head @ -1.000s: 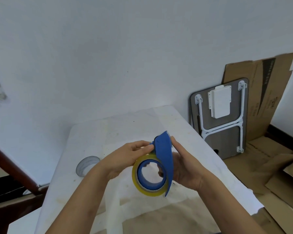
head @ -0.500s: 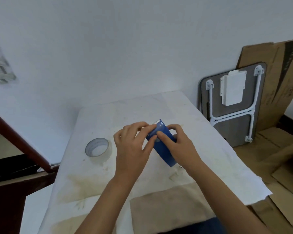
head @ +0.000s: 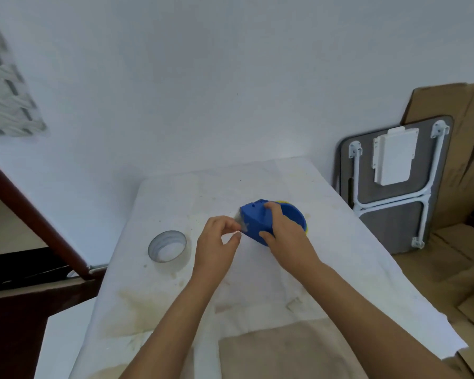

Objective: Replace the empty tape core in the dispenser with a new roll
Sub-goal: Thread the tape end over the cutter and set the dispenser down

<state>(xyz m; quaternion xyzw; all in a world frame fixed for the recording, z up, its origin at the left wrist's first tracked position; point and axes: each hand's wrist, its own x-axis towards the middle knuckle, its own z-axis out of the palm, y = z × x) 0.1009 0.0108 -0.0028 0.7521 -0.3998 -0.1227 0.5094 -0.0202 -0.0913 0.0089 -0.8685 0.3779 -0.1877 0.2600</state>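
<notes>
A blue tape dispenser [head: 253,220] lies on the white-covered table [head: 257,181] with a yellow tape roll [head: 307,228] seated in it; only a thin edge of the roll shows. My right hand [head: 288,236] grips the dispenser from above. My left hand [head: 216,242] is at the dispenser's front end, thumb and forefinger pinched on a pale, blurred loose tape end [head: 240,218]. The empty grey tape core [head: 156,246] stands alone on the table to the left, apart from both hands.
A folded small table [head: 389,214] and cardboard sheets [head: 463,132] lean on the wall at the right, with more cardboard on the floor. A dark wooden rail [head: 39,222] slants along the left. The table's right edge runs close to my right forearm.
The dispenser with its yellow roll went from held up in the air down onto the table. My left hand shifted to its front end and pinched the tape end.
</notes>
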